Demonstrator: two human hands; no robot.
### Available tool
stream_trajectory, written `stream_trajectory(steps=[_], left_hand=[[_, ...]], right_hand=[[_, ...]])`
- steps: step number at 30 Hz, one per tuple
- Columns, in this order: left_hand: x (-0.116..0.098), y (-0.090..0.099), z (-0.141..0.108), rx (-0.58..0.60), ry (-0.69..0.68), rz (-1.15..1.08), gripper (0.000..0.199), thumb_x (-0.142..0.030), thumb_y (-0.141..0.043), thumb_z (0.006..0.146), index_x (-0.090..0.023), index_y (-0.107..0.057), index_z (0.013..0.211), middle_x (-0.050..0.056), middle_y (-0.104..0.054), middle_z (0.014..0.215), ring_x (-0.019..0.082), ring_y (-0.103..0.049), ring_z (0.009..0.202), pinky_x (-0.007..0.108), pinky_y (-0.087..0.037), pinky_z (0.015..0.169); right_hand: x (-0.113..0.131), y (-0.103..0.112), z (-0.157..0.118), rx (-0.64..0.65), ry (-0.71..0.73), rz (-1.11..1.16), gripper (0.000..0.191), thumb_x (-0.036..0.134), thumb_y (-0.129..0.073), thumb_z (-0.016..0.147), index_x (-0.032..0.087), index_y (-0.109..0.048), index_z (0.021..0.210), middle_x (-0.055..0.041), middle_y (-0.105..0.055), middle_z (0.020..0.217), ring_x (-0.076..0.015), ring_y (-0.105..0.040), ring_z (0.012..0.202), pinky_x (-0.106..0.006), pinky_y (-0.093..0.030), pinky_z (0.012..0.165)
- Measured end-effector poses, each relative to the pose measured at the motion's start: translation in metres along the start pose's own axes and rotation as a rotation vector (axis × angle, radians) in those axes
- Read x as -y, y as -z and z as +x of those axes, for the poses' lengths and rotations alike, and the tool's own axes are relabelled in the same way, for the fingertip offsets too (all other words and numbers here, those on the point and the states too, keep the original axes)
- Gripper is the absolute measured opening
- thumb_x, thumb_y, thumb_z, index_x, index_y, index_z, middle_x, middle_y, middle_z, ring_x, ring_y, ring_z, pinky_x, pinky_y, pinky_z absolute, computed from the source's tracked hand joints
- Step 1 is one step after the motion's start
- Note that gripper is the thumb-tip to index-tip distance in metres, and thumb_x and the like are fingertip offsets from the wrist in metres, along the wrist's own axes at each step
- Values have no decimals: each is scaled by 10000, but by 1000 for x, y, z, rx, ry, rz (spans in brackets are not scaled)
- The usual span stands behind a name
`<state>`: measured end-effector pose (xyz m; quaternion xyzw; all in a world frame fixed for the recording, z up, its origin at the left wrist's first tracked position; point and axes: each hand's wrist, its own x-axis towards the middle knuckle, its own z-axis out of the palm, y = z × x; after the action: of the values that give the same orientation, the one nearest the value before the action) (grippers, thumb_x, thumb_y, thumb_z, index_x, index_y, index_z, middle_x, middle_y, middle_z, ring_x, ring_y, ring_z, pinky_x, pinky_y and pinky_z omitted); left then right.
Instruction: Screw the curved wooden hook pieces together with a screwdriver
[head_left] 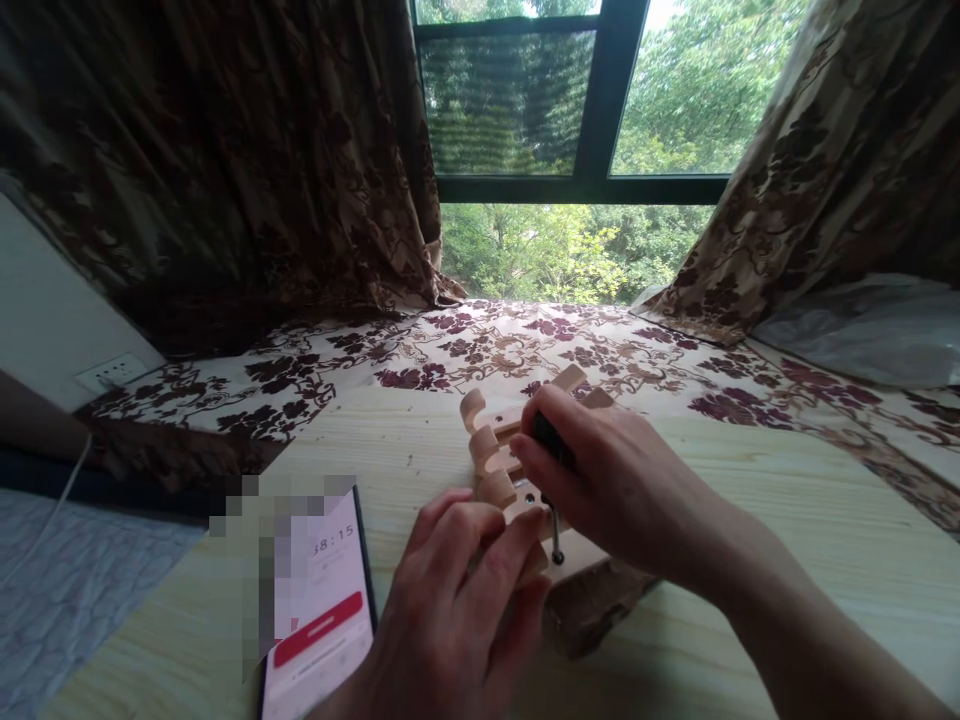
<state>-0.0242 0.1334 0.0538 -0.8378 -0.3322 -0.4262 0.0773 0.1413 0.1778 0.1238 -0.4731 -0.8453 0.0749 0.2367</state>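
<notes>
My right hand (581,455) is closed round the dark handle of a screwdriver (556,525). The metal shaft points down to a dark screw or hole in a pale wooden assembly (536,540). Several curved wooden pieces (495,488) line the left side of this assembly, and dark screw heads or holes show along it. My left hand (465,570) grips the near left part of the wood, with its fingers bent over the edge. Its fingertips partly hide the wood. Beneath the near right end sits a brown block (596,605), in shadow.
A phone (322,600) showing a timer lies left of my left hand on the pale wooden tabletop (787,500). Beyond the table spreads a floral cloth (480,345), below a window between patterned curtains (300,150). A plastic bag (870,330) lies at the far right.
</notes>
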Motion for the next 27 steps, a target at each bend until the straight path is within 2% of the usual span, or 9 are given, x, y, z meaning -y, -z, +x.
stream_trajectory(steps=[5,10,13,17,19,23,25,27], left_hand=[[1,0,-3,18,3,-3,424,-76,-606,813,-88,-520,1229,69,-504,993,181,-501,1016,375,-444,992],[1,0,-4,35,-1,-5,419,-83,-604,817,-101,-515,1226,55,-486,992,174,-477,1055,348,-403,1028],[-1,1,-4,33,-8,7,412,-90,-602,819,-108,-521,1223,54,-491,998,170,-477,1068,334,-384,1038],[-2,1,-3,40,-3,6,396,-98,-608,809,-127,-540,1198,74,-515,1084,176,-476,1095,334,-369,1040],[-1,0,-3,35,2,6,398,-115,-612,809,-147,-543,1199,72,-525,1085,181,-478,1095,338,-374,1031],[3,-1,-3,0,34,-28,420,-114,-623,798,-169,-543,1206,42,-538,969,173,-507,1001,358,-398,992],[6,-1,-4,-6,54,-46,433,-71,-606,794,-161,-539,1213,39,-537,939,169,-512,953,379,-412,966],[9,0,-4,-9,74,-49,441,-30,-574,797,-151,-537,1219,44,-533,931,165,-508,916,382,-433,919]], right_hand=[[-2,4,-6,17,78,234,76,252,-412,948,212,-464,909,33,-570,736,-104,-452,594,-254,-313,533],[-5,8,-9,75,163,395,53,215,-444,938,209,-470,893,44,-574,764,-82,-479,635,-224,-344,563],[-5,2,-6,44,150,349,29,213,-462,927,210,-485,910,54,-568,729,-76,-458,598,-223,-321,538],[-1,-10,1,-32,65,232,66,243,-458,927,210,-497,885,66,-536,624,-72,-415,509,-229,-273,485],[-1,-10,4,-20,32,166,107,273,-447,932,205,-509,876,58,-530,605,-79,-411,492,-236,-264,476],[-5,13,3,98,111,-30,179,353,-471,922,198,-540,865,30,-555,647,-98,-435,518,-255,-280,495],[-6,31,0,197,206,-125,167,369,-507,905,208,-550,896,23,-569,682,-111,-461,566,-259,-297,519],[-4,47,-3,280,286,-174,101,313,-514,909,218,-545,917,24,-576,734,-109,-473,611,-257,-307,545]])
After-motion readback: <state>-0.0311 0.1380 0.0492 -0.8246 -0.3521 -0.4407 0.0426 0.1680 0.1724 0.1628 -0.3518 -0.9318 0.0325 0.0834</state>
